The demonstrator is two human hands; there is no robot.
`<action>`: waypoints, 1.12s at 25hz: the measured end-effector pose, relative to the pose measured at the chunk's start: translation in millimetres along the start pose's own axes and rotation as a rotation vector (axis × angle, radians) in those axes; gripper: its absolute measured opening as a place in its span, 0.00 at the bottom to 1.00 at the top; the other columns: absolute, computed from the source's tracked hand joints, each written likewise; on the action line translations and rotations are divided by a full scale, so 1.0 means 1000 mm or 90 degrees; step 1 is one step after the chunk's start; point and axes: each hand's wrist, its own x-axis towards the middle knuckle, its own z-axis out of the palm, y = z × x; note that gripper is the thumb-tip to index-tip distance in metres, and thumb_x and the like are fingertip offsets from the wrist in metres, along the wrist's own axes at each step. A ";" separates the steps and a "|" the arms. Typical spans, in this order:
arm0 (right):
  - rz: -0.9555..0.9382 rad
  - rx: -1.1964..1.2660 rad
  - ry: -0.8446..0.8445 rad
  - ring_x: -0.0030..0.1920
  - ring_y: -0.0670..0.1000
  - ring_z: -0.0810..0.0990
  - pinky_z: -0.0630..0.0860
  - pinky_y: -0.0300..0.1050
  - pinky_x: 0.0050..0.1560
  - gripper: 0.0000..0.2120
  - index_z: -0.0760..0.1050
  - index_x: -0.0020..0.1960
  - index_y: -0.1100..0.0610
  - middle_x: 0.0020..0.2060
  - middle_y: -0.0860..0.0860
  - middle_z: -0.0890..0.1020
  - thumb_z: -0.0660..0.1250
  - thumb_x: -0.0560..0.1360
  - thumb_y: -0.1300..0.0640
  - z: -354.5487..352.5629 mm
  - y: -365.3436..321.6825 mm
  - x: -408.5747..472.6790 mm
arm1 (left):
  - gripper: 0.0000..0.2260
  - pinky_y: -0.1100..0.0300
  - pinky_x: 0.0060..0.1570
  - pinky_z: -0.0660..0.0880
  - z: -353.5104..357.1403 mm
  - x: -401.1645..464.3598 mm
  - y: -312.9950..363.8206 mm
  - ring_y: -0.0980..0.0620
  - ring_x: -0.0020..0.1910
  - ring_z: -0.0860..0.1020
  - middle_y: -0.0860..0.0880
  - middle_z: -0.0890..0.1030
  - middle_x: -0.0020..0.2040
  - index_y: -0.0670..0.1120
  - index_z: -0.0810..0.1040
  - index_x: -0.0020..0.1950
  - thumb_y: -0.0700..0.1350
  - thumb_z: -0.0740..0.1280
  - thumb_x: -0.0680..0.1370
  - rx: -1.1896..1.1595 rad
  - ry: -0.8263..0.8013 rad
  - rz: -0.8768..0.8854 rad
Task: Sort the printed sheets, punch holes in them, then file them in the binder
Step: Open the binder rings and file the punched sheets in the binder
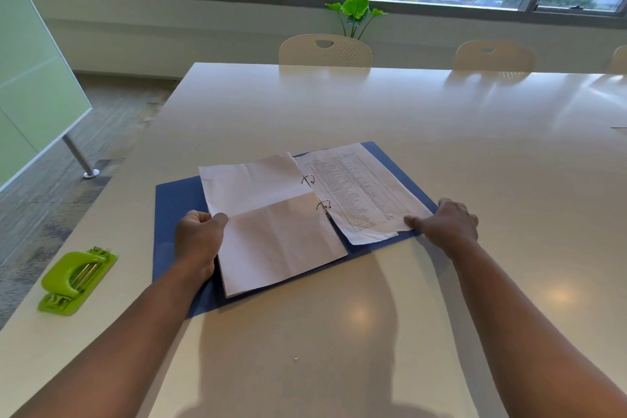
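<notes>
A blue binder (174,204) lies open on the white table (441,132). Two metal rings (315,192) stand at its spine. A stack of blank-side sheets (271,214) lies on the left half, threaded on the rings. A printed sheet with a table of text (359,193) lies on the right half. My left hand (200,237) pinches the left edge of the left stack. My right hand (448,222) rests fingers-down on the binder's right edge, thumb touching the printed sheet's corner.
A green hole punch (78,280) sits near the table's left edge. Beige chairs (325,51) stand at the far side, with a green plant (354,12) by the window. A green glass partition (30,88) is at the left.
</notes>
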 end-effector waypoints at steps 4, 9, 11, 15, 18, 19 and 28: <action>0.017 0.027 -0.009 0.60 0.61 0.74 0.68 0.50 0.49 0.32 0.75 0.57 0.56 0.58 0.59 0.77 0.78 0.65 0.35 -0.001 0.000 0.006 | 0.08 0.52 0.39 0.76 0.000 -0.001 0.001 0.46 0.40 0.78 0.45 0.79 0.42 0.46 0.72 0.44 0.41 0.71 0.76 0.007 0.000 0.002; 0.032 0.079 -0.035 0.50 0.57 0.79 0.75 0.50 0.45 0.26 0.74 0.52 0.55 0.48 0.54 0.81 0.80 0.65 0.40 -0.002 -0.005 0.005 | 0.07 0.54 0.37 0.76 0.000 -0.001 0.000 0.46 0.40 0.79 0.44 0.79 0.43 0.45 0.72 0.46 0.41 0.71 0.77 0.013 -0.001 0.004; 0.059 0.111 -0.062 0.49 0.57 0.79 0.76 0.51 0.45 0.25 0.74 0.51 0.57 0.46 0.54 0.80 0.80 0.66 0.43 -0.003 -0.007 0.005 | 0.07 0.54 0.37 0.76 0.000 -0.001 0.000 0.46 0.41 0.79 0.44 0.79 0.44 0.45 0.72 0.46 0.41 0.71 0.77 0.017 -0.002 0.003; 0.032 0.343 -0.049 0.45 0.58 0.80 0.79 0.54 0.50 0.13 0.75 0.44 0.57 0.41 0.53 0.81 0.78 0.69 0.54 0.001 -0.010 0.004 | 0.09 0.55 0.37 0.76 0.002 -0.003 0.002 0.46 0.43 0.79 0.46 0.78 0.46 0.44 0.71 0.52 0.39 0.71 0.77 0.013 0.005 0.009; -0.048 0.555 0.033 0.39 0.54 0.74 0.74 0.52 0.41 0.10 0.73 0.42 0.56 0.37 0.53 0.76 0.74 0.75 0.56 -0.013 -0.034 -0.014 | 0.18 0.50 0.43 0.79 0.002 -0.005 0.003 0.47 0.45 0.79 0.47 0.76 0.49 0.46 0.67 0.61 0.39 0.71 0.76 -0.019 -0.002 0.004; -0.083 0.608 0.054 0.39 0.54 0.74 0.77 0.55 0.41 0.09 0.73 0.43 0.55 0.38 0.53 0.76 0.72 0.77 0.55 -0.019 -0.045 -0.021 | 0.20 0.49 0.45 0.79 0.002 -0.006 0.004 0.47 0.45 0.79 0.47 0.76 0.49 0.48 0.65 0.64 0.39 0.70 0.77 -0.022 -0.007 0.003; -0.451 0.709 -0.046 0.35 0.47 0.67 0.65 0.47 0.36 0.11 0.67 0.43 0.57 0.33 0.46 0.70 0.68 0.78 0.56 -0.044 -0.127 -0.105 | 0.10 0.53 0.39 0.76 -0.003 -0.010 0.011 0.45 0.43 0.78 0.42 0.79 0.50 0.50 0.76 0.55 0.37 0.65 0.78 0.018 -0.085 0.064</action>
